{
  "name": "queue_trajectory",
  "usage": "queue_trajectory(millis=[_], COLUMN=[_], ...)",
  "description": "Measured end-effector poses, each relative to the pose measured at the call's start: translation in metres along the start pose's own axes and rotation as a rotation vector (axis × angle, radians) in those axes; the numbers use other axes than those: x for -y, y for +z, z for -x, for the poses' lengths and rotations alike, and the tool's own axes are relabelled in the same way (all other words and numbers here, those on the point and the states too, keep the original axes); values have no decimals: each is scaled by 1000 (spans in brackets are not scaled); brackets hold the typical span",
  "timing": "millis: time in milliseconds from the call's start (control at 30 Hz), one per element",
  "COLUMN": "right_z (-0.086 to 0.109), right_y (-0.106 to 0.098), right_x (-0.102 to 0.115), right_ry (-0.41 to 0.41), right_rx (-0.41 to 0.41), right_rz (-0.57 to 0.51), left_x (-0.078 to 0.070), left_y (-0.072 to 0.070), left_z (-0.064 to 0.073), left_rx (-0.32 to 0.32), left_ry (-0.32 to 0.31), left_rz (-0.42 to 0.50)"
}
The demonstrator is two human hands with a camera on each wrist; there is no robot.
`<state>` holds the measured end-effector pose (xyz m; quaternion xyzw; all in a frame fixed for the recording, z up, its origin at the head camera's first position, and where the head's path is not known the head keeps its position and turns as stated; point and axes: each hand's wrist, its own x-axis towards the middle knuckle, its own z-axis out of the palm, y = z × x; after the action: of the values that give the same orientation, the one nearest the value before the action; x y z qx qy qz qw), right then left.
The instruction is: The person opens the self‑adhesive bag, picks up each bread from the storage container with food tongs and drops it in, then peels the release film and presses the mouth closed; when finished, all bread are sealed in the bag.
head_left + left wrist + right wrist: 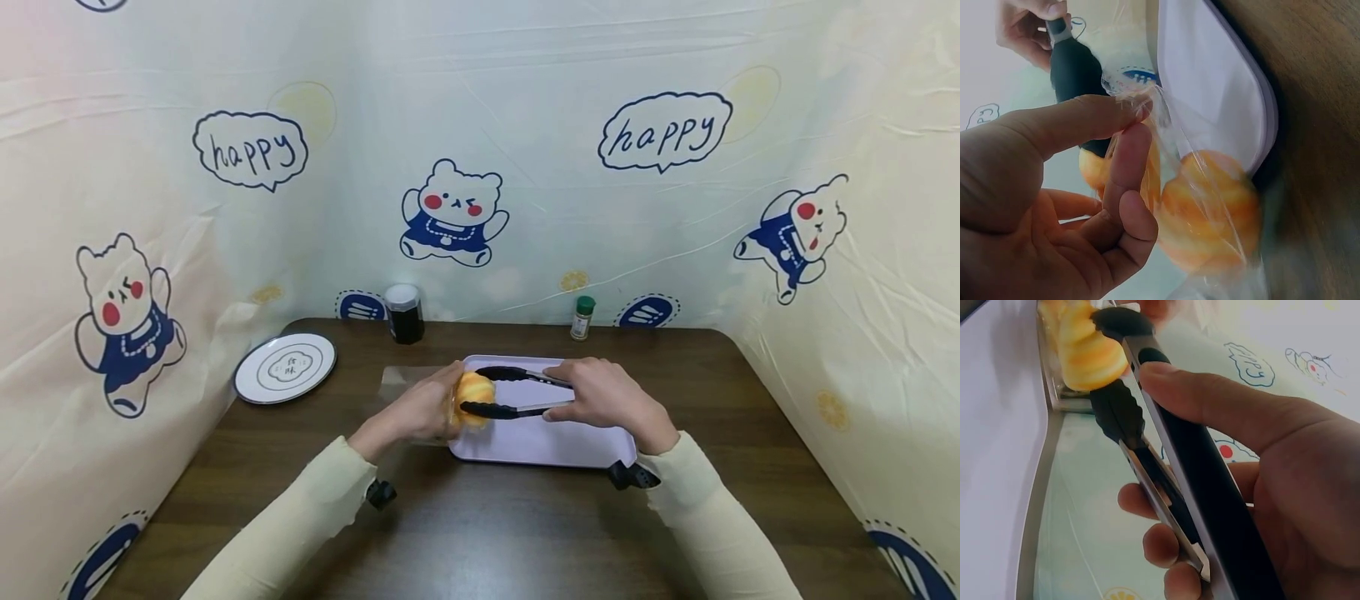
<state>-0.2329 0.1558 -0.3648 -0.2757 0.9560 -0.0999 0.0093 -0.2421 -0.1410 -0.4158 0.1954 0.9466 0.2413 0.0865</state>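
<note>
In the left wrist view my left hand (1085,181) pinches the edge of a clear plastic bag (1169,112) between thumb and fingertips. A golden, ridged bread roll (1210,219) shows through the film. My right hand (603,392) grips a pair of black-and-silver tongs (1194,469), thumb on one arm and fingers round the other. The tongs' black tips lie on either side of a bread roll (1088,353) at the bag. Both hands are over the lilac tray (540,446), the left at its left end. The bag's opening is partly hidden by the left hand.
A white plate (285,368) with a dark rim lies at the table's left edge. Along the back stand a dark jar (405,317) with a pale lid and a small green-capped shaker (582,318). A printed cloth (555,208) hangs behind the brown table (465,533).
</note>
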Motion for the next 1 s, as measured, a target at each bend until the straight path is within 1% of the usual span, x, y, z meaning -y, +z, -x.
queue_trajectory(millis=[167, 333, 400, 500, 733, 800, 1000], right_z=[-3, -2, -2, -2, -5, -5, -2], right_y=[2, 3, 2, 2, 3, 4, 3], right_x=[3, 6, 7, 8, 9, 10, 15], right_ry=[46, 23, 13, 13, 63, 61, 11], right_rx=[6, -8, -10, -3, -4, -5, -15], right_rz=[10, 44, 50, 45, 31, 42, 103], left_x=[-1, 0, 0, 0, -1, 0, 1], left_y=[2, 1, 1, 1, 2, 3, 5], left_z=[0, -1, -1, -1, 1, 1, -4], left_rx=[1, -39, -48, -42, -32, -36, -69], left_ry=[4, 21, 13, 0, 24, 25, 21], left_rz=[-10, -31, -28, -31, -22, -20, -5])
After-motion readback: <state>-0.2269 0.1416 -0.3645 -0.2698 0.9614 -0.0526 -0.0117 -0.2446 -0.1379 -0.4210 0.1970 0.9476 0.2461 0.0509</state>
